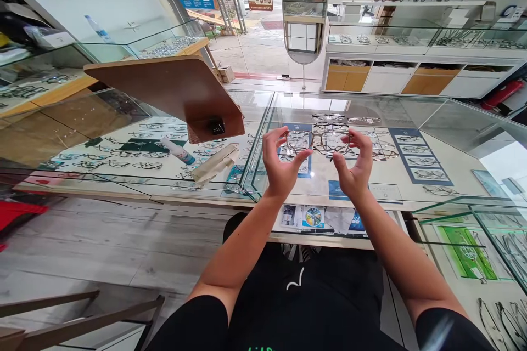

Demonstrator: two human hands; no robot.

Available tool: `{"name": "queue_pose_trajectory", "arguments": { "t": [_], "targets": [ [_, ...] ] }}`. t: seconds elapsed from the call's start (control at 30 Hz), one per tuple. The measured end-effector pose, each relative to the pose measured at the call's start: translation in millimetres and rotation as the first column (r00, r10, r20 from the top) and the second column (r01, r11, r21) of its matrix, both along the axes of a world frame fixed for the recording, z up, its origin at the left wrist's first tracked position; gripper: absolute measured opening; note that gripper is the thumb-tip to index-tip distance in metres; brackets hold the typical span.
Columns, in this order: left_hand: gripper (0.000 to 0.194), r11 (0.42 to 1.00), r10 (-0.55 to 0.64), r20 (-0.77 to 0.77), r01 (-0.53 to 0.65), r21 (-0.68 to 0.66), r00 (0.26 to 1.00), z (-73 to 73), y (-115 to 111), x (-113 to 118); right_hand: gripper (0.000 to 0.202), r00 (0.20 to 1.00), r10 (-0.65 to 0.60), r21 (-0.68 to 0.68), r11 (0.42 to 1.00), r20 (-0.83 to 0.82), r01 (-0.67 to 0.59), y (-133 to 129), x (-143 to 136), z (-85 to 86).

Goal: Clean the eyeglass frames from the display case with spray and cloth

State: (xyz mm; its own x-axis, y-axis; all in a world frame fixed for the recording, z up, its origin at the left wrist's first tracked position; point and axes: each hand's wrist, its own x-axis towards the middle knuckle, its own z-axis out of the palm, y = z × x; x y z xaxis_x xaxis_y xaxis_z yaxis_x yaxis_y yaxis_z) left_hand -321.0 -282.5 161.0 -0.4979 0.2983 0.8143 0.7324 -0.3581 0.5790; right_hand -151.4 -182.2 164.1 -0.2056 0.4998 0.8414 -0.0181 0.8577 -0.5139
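A pair of eyeglasses point(316, 142) with a thin frame is raised above the glass display counter point(296, 192), its front spread between both hands. My left hand point(280, 162) pinches the frame's left end between thumb and fingers. At the right end, my right hand point(354, 162) grips it the same way, the thumb below and the fingers above. Through the lenses I see more frames lying in the case, so the outline of the held pair partly blends with them. Under the glass, a blue card point(420, 156) bears several eyeglasses, right of my right hand.
Left on the counter stand a brown tilted board point(164, 88), a small spray bottle point(178, 151) and a folded beige cloth point(216, 164). An open drawer point(321, 238) with papers is below my hands. A standing mirror point(304, 11) and glass showcases point(382, 38) are across the room.
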Motion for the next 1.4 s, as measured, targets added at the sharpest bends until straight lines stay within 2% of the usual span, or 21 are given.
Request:
{"name": "queue_pose_trajectory", "arguments": {
  "t": [0.3, 0.47, 0.67, 1.03, 1.17, 1.4],
  "targets": [
    [0.076, 1.0, 0.031, -0.005, -0.031, -0.002, 1.0, -0.4, -5, 1, 0.057, 0.999, 0.032, -0.039, 0.999, 0.01, -0.032, -1, -1, -3.2],
    [0.076, 0.998, 0.042, -0.034, -0.041, 0.054, 0.999, 4.4, -8, 3, 0.056, 0.999, 0.045, -0.053, 0.998, 0.013, -0.044, -2, -1, -4.5],
    [0.076, 0.996, 0.086, -0.055, -0.086, 0.008, 0.995, 5.7, -10, 3, 0.055, 0.996, 0.085, -0.085, 0.993, 0.001, -0.084, -3, 0, -5.5],
    [0.076, 0.999, 0.042, -0.011, -0.042, 0.003, 0.999, 5.7, -12, 5, 0.054, 1.0, 0.026, -0.067, 0.997, 0.015, -0.025, -4, 2, -2.6],
    [0.075, 0.998, 0.066, -0.044, -0.067, 0.001, 0.997, 6.6, -11, 6, 0.053, 1.0, -0.006, -0.042, 0.999, -0.016, 0.006, -8, 3, 1.9],
    [0.075, 0.993, 0.119, -0.177, -0.115, 0.034, 0.977, 8.0, -13, 3, 0.041, 0.988, 0.092, -0.245, 0.962, -0.124, -0.12, -5, 5, 4.2]
  ]
}}
